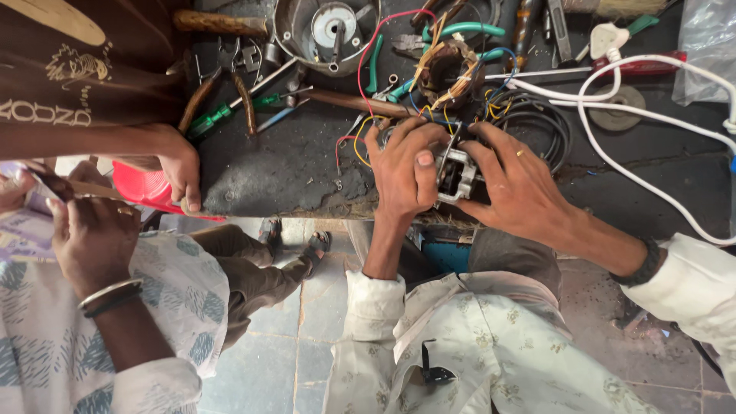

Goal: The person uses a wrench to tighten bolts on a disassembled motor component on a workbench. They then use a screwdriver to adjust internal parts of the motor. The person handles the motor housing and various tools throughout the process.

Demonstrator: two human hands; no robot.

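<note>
Nearest the camera, the person's pale patterned shirt (475,345) fills the lower frame, with both forearms reaching up to the edge of the dark workbench (284,165). The left hand (402,169) is clenched around the left side of a small grey metal switch assembly (456,175), thumb laid across its face. The right hand (517,184), a ring on one finger, grasps the same assembly from the right, fingers curled over its top. The assembly sits at the near edge of the workbench, between the two hands, with red, yellow and blue wires (360,138) running from it. Left of the assembly, a bystander's hand (180,165) rests with fingers hooked over the near edge of the workbench, above a red plastic item (149,192). Further left, another bystander's hand (92,238), wearing bangles, holds something I cannot make out. Just beyond the assembly lies a wound motor coil (448,73) with tan binding, beside a coil of black cable (540,123). Far left of the coil, a green-handled screwdriver (222,119) lies among loose tools. At the far edge, a round metal motor housing (326,31) stands left of the coil. A white cord (652,115) loops across the bench to the right of the assembly.
</note>
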